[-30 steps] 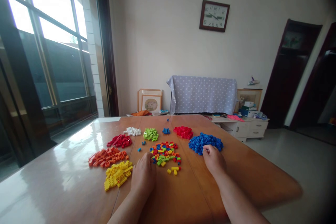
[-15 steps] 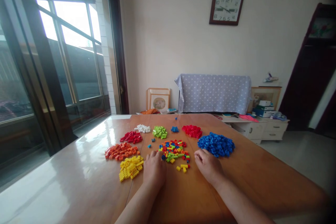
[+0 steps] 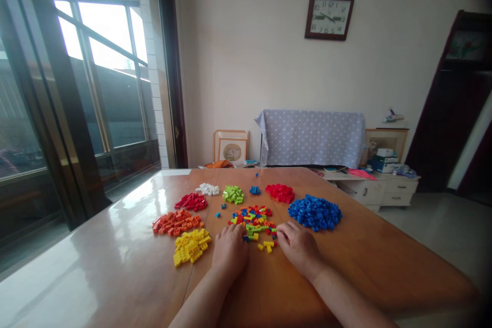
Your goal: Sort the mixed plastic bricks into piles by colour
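My left hand (image 3: 231,250) rests at the near left side of a mixed pile of toy bricks (image 3: 257,215), fingers curled. A dark blue brick (image 3: 245,239) shows at its fingertips, partly hidden. My right hand (image 3: 298,246) is at the right edge of the same pile, its fingers pinched together; whatever may be between them is too small to make out. Between the hands lie several loose yellow bricks (image 3: 268,246). Left of my left hand is a heap of yellow bricks (image 3: 191,247).
Sorted heaps ring the pile on the wooden table (image 3: 146,287): orange (image 3: 177,222), dark red (image 3: 191,202), white (image 3: 208,189), lime green (image 3: 233,194), small blue (image 3: 254,190), red (image 3: 280,192) and large blue (image 3: 315,212). Loose blue bricks (image 3: 223,206) lie near the middle.
My right hand has moved left to the pile's edge. My left hand has shifted slightly right, the blue brick at its fingertips moving along. The camera view has shifted a little.
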`<action>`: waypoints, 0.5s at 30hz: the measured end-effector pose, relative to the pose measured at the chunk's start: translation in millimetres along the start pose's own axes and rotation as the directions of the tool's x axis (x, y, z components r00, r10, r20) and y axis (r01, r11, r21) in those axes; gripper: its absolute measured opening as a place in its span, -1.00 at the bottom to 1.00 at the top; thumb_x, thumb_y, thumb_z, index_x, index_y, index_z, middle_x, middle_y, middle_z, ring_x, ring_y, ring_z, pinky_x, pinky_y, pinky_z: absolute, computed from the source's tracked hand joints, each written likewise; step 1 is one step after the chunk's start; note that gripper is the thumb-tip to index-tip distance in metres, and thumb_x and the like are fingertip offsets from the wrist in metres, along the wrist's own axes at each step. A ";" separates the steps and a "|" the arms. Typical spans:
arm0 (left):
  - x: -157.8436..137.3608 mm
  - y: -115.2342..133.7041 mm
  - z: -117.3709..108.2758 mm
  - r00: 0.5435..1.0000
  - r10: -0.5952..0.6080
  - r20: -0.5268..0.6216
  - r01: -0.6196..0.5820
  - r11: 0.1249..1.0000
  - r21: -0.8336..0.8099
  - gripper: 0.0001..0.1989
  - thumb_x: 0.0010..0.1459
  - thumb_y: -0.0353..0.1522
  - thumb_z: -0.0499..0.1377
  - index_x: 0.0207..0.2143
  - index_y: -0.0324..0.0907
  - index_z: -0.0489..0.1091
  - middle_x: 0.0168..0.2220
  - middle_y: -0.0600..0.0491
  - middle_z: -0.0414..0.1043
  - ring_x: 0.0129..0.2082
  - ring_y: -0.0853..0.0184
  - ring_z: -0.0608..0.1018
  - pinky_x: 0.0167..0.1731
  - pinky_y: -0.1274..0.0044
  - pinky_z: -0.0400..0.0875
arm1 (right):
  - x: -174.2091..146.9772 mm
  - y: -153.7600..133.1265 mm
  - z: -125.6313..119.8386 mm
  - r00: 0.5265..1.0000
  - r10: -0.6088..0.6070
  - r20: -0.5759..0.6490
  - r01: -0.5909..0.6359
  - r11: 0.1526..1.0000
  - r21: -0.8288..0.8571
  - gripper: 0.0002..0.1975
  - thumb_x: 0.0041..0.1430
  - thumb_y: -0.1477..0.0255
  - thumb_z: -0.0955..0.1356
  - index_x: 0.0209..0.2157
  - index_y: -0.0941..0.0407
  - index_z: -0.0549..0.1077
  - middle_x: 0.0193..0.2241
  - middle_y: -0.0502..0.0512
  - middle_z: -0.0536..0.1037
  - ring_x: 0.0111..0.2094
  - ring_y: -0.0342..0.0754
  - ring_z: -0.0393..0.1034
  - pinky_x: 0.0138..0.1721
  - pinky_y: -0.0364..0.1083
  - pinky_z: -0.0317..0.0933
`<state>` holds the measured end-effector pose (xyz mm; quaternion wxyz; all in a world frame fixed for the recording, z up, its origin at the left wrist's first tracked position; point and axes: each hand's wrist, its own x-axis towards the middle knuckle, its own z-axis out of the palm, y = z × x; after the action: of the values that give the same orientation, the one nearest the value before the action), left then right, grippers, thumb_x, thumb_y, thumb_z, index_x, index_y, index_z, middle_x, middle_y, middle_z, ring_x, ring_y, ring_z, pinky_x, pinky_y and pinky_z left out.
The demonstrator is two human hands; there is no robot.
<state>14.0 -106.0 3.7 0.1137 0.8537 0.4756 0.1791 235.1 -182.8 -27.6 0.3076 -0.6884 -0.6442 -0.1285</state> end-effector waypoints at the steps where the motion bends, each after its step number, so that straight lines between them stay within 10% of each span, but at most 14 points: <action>1: -0.7 1.8 -1.3 1.000 0.014 0.010 -0.014 1.000 -0.002 -0.72 0.15 -0.43 0.07 -0.11 -0.08 0.44 -0.01 -0.01 0.48 0.03 0.16 0.42 -0.09 0.40 0.21 | -0.4 -2.6 0.3 1.000 -0.014 0.005 0.014 1.000 0.003 -0.78 0.28 0.49 0.24 -0.32 0.05 0.52 -0.34 0.05 0.56 -0.24 -0.06 0.44 -0.20 -0.15 0.14; 9: -1.8 0.1 4.5 0.996 0.068 -0.055 -0.070 0.997 -0.026 -0.84 0.14 -0.35 0.14 -0.22 -0.07 0.47 -0.13 -0.01 0.49 -0.04 0.13 0.45 -0.09 0.37 0.23 | -2.7 -12.7 -3.9 0.998 -0.066 0.018 0.065 0.998 0.020 -0.77 0.29 0.48 0.24 -0.30 0.06 0.54 -0.33 0.06 0.57 -0.25 -0.06 0.45 -0.20 -0.16 0.16; 15: -9.7 8.8 5.6 0.934 0.344 -0.099 -0.355 0.923 -0.144 -0.81 0.22 -0.40 0.08 -0.15 -0.08 0.43 -0.13 -0.01 0.49 -0.07 0.20 0.46 -0.06 0.43 0.30 | -6.3 -26.7 -13.0 0.986 -0.154 0.060 0.148 0.984 0.093 -0.79 0.31 0.35 0.30 -0.13 0.04 0.55 -0.24 0.10 0.59 -0.20 -0.02 0.47 -0.15 -0.13 0.21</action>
<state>18.5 -119.0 -0.1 0.1307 0.9059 0.3036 0.2647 211.4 -196.0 -14.3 0.3054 -0.6270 -0.7097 -0.0996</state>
